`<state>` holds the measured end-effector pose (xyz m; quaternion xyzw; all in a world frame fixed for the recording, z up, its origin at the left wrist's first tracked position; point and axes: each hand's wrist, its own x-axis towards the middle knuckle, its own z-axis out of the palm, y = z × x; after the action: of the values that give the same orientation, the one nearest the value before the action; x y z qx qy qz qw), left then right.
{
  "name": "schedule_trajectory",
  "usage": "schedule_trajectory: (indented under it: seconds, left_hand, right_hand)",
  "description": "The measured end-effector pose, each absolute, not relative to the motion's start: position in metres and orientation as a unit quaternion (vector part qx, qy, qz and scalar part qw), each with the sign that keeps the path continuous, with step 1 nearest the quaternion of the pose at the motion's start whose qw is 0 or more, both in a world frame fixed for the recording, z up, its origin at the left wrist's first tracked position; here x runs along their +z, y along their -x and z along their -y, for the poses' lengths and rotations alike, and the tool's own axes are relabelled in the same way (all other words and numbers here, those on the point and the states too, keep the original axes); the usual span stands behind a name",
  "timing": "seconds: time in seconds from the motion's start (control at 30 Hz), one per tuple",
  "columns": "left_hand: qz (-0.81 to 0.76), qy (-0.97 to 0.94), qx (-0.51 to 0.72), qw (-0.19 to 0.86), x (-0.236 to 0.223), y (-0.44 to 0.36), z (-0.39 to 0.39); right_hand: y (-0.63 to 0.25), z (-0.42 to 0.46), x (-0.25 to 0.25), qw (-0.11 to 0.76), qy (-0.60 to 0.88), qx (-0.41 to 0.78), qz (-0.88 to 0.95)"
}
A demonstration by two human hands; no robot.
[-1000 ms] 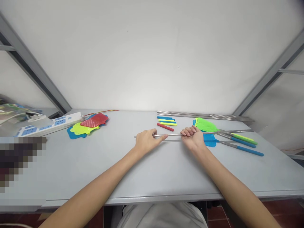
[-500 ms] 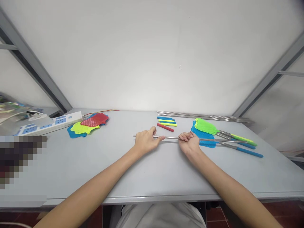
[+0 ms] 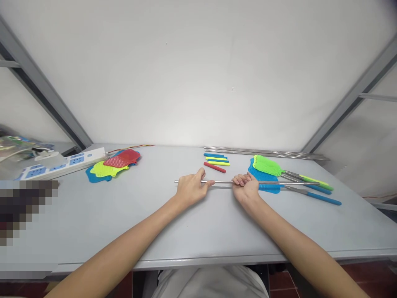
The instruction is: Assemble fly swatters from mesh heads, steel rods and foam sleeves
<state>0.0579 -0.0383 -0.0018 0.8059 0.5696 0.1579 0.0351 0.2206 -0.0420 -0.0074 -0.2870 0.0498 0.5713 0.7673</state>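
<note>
A thin metal rod (image 3: 221,182) lies level across both hands, just above the table. My left hand (image 3: 191,186) is closed around it near its left end. Palm up, my right hand (image 3: 246,186) has its fingers curled over the rod's middle part. The rod's right part passes over a blue fly swatter head (image 3: 263,178) and the swatter shafts. A green fly swatter (image 3: 268,165) overlaps the blue one. Behind the hands lie several coloured handle sleeves: a red one (image 3: 214,167), with yellow (image 3: 218,164) and blue ones farther back.
Loose swatter heads in red (image 3: 124,158), yellow (image 3: 108,169) and blue are stacked at the left. Beside them sits a white power strip (image 3: 68,164). A bundle of metal rods (image 3: 266,153) runs along the back wall. Grey frame posts (image 3: 350,93) stand at both sides.
Both hands keep their hold on the metal rod, nearly still. The whole view has shifted slightly; the objects on the table stay in place.
</note>
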Motion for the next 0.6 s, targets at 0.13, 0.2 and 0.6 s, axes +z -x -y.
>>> schedule_trajectory:
  seconds: [0.13, 0.2, 0.6]
  left_hand:
    - [-0.558, -0.814, 0.158, 0.039, -0.001, -0.059, 0.04]
    - [-0.554, -0.816, 0.159, 0.041, -0.002, -0.059, 0.041]
    - [-0.545, -0.818, 0.16, 0.095, -0.009, -0.064, 0.04]
  right_hand:
    - [-0.219, 0.043, -0.006, 0.768, 0.287, 0.571, -0.049]
    - [-0.219, 0.044, -0.005, 0.767, 0.288, 0.572, -0.047]
    - [-0.23, 0.045, 0.016, 0.746, 0.284, 0.602, -0.03]
